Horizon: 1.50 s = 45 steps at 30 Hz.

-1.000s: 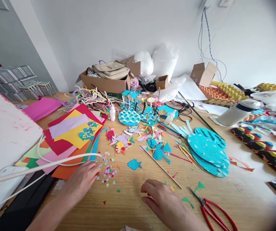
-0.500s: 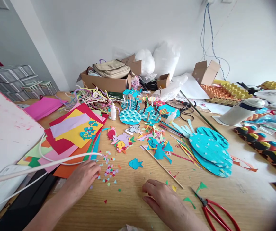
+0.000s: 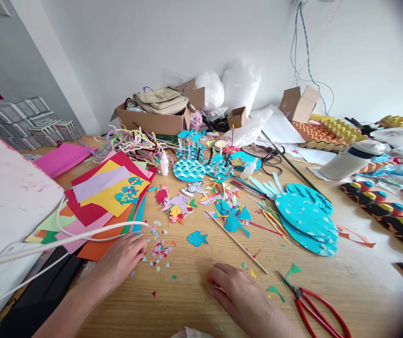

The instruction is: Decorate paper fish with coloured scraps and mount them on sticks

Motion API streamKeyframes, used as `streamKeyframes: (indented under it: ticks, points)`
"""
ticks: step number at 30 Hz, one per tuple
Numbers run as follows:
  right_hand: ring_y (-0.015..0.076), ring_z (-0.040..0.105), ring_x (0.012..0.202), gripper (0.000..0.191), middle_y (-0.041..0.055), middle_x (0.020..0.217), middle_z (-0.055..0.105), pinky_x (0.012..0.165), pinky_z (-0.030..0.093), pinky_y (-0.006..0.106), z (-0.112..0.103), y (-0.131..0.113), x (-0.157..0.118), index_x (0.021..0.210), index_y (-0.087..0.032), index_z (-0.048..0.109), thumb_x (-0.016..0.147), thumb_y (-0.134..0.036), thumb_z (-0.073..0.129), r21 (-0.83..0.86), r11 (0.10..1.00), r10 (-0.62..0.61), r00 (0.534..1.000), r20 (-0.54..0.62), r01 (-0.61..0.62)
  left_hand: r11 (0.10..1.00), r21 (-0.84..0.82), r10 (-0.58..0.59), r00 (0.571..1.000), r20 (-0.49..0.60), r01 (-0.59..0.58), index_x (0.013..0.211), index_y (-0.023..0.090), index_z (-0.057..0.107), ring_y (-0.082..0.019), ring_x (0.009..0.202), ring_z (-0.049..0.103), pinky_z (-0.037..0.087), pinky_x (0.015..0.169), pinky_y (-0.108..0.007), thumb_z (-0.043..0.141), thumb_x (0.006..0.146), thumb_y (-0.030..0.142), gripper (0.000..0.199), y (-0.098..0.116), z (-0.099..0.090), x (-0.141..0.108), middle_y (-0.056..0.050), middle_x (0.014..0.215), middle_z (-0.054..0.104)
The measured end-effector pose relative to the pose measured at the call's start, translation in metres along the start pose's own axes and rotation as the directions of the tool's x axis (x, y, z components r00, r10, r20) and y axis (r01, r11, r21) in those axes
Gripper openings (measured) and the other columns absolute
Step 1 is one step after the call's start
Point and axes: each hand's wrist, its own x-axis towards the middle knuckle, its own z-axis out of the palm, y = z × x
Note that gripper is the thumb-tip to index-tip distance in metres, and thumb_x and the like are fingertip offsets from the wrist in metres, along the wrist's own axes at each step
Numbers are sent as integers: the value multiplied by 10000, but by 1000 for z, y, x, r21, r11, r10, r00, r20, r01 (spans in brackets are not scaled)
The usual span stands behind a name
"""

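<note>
My left hand (image 3: 126, 256) rests on the table with its fingers curled together, the tips beside small paper confetti pieces (image 3: 162, 249). Anything between those fingertips is hidden. My right hand (image 3: 234, 285) lies on bare wood, loosely bent, thumb apart from the fingers, holding nothing visible. Between and beyond the hands lies a blue paper fish (image 3: 197, 238), flat and apart from both. Behind it are colourful paper sea-creature cutouts (image 3: 178, 206) and blue paper scraps (image 3: 234, 218). A thin wooden stick (image 3: 238, 244) slants down beyond my right hand.
Red-handled scissors (image 3: 315, 305) lie open at the lower right. Stacked coloured paper (image 3: 99, 188) and a white cable (image 3: 81, 234) are on the left. Blue wave-decorated discs (image 3: 189, 171) and a glue bottle (image 3: 164, 164) stand further back. Blue ovals (image 3: 305, 216) and a bottle (image 3: 351, 162) are right.
The view has shifted very slightly. Both hands stay in nearly the same places, and the paper fish has not moved on the table.
</note>
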Motion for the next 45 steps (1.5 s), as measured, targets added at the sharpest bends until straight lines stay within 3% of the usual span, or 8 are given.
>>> streamKeyframes:
  ticks: [7, 11, 16, 22, 32, 36, 41, 45]
  points:
    - [125, 540, 716, 120, 6, 803, 604, 612, 349, 209, -7, -7, 4, 764, -193, 572, 794, -158, 461, 125, 992, 18, 998, -61, -11, 923, -361, -157, 987, -37, 133, 638, 205, 442, -141, 619, 471, 370, 586, -248, 424, 742, 248, 114, 11, -12, -4, 22, 650, 491]
    - [96, 522, 664, 123, -17, 726, 596, 596, 352, 182, -15, -23, 16, 738, -190, 589, 778, -131, 488, 300, 952, 4, 982, -189, 54, 656, -736, -226, 974, 20, 168, 639, 193, 462, -111, 559, 426, 354, 520, -215, 486, 699, 316, 138, 35, -13, 0, 42, 606, 442]
    - [71, 471, 566, 90, -31, 628, 562, 530, 329, 165, -17, -41, 41, 697, -168, 614, 725, -110, 550, 410, 907, 29, 959, -284, 94, 303, -930, -250, 959, 134, 209, 668, 171, 497, -99, 576, 431, 348, 543, -209, 583, 685, 355, 204, 62, -2, 13, 39, 611, 474]
    - [69, 445, 522, 77, -32, 589, 552, 473, 303, 165, -10, -37, 56, 688, -159, 617, 716, -151, 546, 500, 865, 103, 958, -267, 47, 190, -943, -257, 941, 222, 274, 646, 167, 529, -99, 572, 431, 330, 540, -206, 655, 628, 389, 257, 72, 7, 30, 47, 581, 488]
    - [68, 430, 522, 105, -32, 572, 547, 493, 295, 169, -13, -27, 58, 632, -145, 592, 690, -96, 520, 438, 898, 99, 946, -309, 49, 289, -929, -195, 964, 179, 231, 668, 164, 526, -96, 567, 438, 332, 524, -198, 600, 672, 310, 164, 78, 17, 44, 56, 578, 483]
    - [72, 430, 534, 97, -26, 593, 547, 482, 287, 171, -21, -11, 60, 666, -140, 585, 714, -114, 505, 369, 929, 91, 947, -308, 31, 493, -858, -156, 984, 80, 148, 730, 177, 526, -125, 617, 513, 405, 569, -224, 551, 686, 261, 98, 69, 25, 48, 36, 641, 539]
    - [71, 433, 530, 95, -25, 587, 543, 484, 276, 174, -36, 12, 66, 667, -140, 577, 724, -102, 511, 216, 976, 71, 955, -287, -8, 935, -331, 66, 981, -181, -124, 858, 199, 583, -179, 837, 558, 445, 761, -314, 401, 746, 88, 241, 58, 36, 44, -26, 874, 617]
    - [74, 445, 554, 105, -13, 623, 555, 507, 298, 172, -30, 23, 78, 665, -139, 590, 714, -83, 516, 82, 992, -68, 963, -260, 92, 953, 65, 303, 933, -196, -296, 1025, 171, 565, -191, 965, 514, 429, 855, -342, 337, 755, -2, 394, 60, 42, 43, -54, 1036, 595]
